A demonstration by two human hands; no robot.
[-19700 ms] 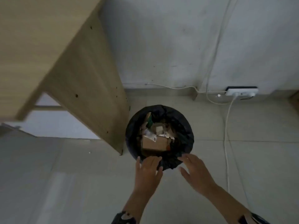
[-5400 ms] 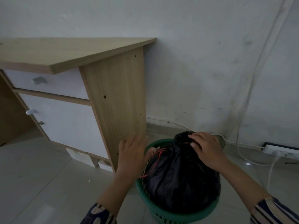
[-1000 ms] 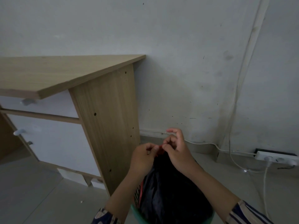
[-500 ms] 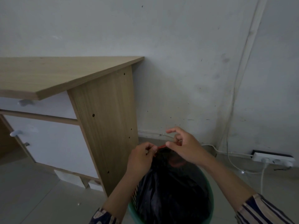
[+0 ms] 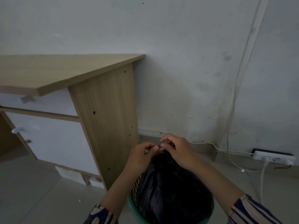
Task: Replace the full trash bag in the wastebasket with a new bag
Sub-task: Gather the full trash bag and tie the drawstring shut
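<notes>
A full black trash bag (image 5: 171,191) bulges out of a green mesh wastebasket (image 5: 135,206) at the bottom centre. Its top is gathered into a neck just below my hands. My left hand (image 5: 140,156) and my right hand (image 5: 178,151) meet right above that neck, fingertips touching. Both pinch a thin red drawstring (image 5: 159,147), of which only a sliver shows between the fingers. The lower part of the basket is cut off by the frame edge.
A wooden desk (image 5: 103,120) with white drawer fronts stands directly left of the basket, its side panel almost touching it. A white power strip (image 5: 273,157) with cables lies on the floor by the wall at right. Grey tiled floor (image 5: 32,191) spreads to the left.
My hands have drawn closer together over the bag's neck, and the red string between them has shortened. The bag's top looks more tightly gathered than half a second ago.
</notes>
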